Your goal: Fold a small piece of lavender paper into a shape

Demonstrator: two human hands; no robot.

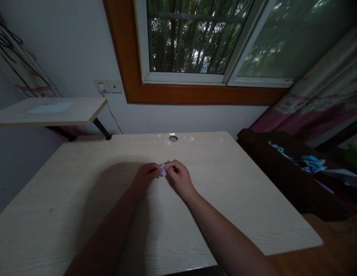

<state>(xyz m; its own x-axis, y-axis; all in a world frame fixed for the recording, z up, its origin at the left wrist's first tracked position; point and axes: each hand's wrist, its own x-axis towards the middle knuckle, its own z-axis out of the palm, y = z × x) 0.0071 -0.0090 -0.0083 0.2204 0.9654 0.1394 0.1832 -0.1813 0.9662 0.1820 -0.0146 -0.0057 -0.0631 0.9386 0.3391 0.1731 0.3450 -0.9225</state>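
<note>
A small pale lilac piece, probably paper (163,171), shows between my two hands over the middle of the desk. My left hand (145,175) pinches its left side with thumb and fingers. On the other side, the closed fingertips of my right hand (180,177) grip its right edge. The fingers cover part of the piece, so its full shape is hidden. Both hands are close to the desktop; whether they rest on it I cannot tell.
The pale wooden desk (224,184) has a round cable hole (173,138) near its back edge. At the left stands a raised shelf (80,111) on black legs. A dark bench (282,168) with assorted things lies to the right. A black edge shows at the bottom.
</note>
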